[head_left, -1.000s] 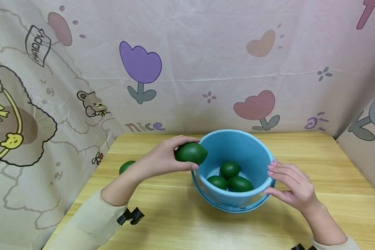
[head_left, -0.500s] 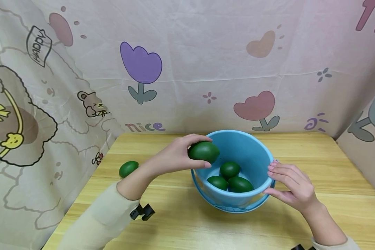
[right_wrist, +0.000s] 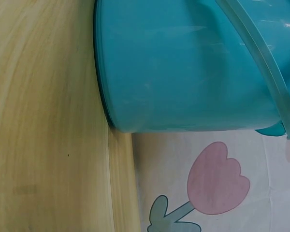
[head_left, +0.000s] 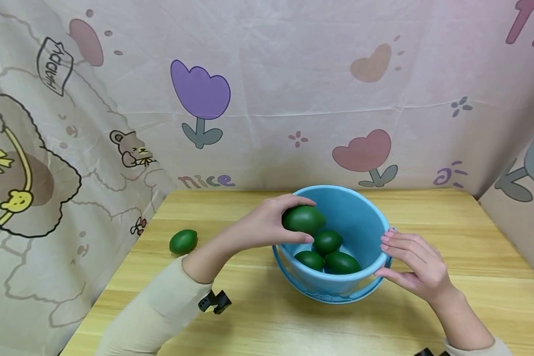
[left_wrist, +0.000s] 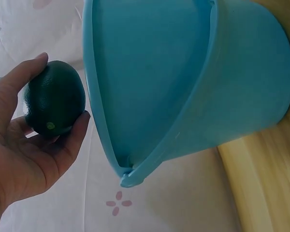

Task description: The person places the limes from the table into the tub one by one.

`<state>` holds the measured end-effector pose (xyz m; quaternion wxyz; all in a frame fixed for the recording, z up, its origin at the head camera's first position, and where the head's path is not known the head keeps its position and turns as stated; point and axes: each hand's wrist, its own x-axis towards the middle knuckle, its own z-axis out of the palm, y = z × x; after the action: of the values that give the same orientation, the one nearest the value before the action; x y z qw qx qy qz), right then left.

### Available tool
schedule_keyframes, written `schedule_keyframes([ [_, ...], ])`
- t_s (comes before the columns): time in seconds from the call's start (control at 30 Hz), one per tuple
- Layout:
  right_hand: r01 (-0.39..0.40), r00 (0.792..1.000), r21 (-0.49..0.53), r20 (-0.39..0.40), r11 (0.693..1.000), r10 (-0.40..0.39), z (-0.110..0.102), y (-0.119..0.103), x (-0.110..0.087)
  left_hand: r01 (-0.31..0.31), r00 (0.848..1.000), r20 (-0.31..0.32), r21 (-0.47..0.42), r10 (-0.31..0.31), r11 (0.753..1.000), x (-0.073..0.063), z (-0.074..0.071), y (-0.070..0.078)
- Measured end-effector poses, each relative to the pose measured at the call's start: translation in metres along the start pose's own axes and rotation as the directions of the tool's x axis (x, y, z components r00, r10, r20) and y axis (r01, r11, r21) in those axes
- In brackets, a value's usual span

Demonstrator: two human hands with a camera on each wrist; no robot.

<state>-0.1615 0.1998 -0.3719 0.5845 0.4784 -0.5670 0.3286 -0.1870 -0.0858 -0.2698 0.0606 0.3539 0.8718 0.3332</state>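
My left hand [head_left: 267, 223] holds a dark green lime [head_left: 303, 220] between thumb and fingers, over the left part of the light blue bucket's mouth. In the left wrist view, this lime [left_wrist: 55, 99] is just outside the bucket rim [left_wrist: 93, 82], with a small pale stem mark showing. Three more limes [head_left: 327, 242] lie at the bottom of the bucket [head_left: 358, 212]. My right hand [head_left: 416, 264] rests on the right rim, fingers fairly straight and fingertips at the edge; the right wrist view shows the bucket's side [right_wrist: 183, 72] but no hand.
Another lime [head_left: 183, 242] lies on the wooden table [head_left: 249, 316], left of the bucket and close to my left forearm. The bucket's handle [head_left: 333, 298] hangs down at the front. A printed cloth [head_left: 267, 99] rises behind the table and along its left side.
My left hand has carried its lime rightward, from beside the left rim to over the bucket's mouth. The lime on the table is now fully visible. My right hand stays put.
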Motion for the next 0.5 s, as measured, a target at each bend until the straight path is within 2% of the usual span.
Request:
schedule_keyframes([
  [0.2,-0.004,1.0,-0.003,0.005,1.0,0.004,-0.0006,0.0003,-0.0007,-0.015,1.0,0.021,0.039,0.014,0.999,0.0032,0.0021,0.0025],
  [0.33,-0.004,1.0,-0.005,0.003,1.0,0.004,-0.0002,0.0004,-0.0006,-0.038,0.999,0.035,0.02,0.037,0.999,0.0035,0.0005,0.0022],
  [0.5,-0.003,1.0,-0.003,0.003,1.0,0.003,-0.0001,0.001,-0.0006,-0.04,0.999,0.022,-0.007,0.04,0.999,0.0033,-0.0011,0.0002],
])
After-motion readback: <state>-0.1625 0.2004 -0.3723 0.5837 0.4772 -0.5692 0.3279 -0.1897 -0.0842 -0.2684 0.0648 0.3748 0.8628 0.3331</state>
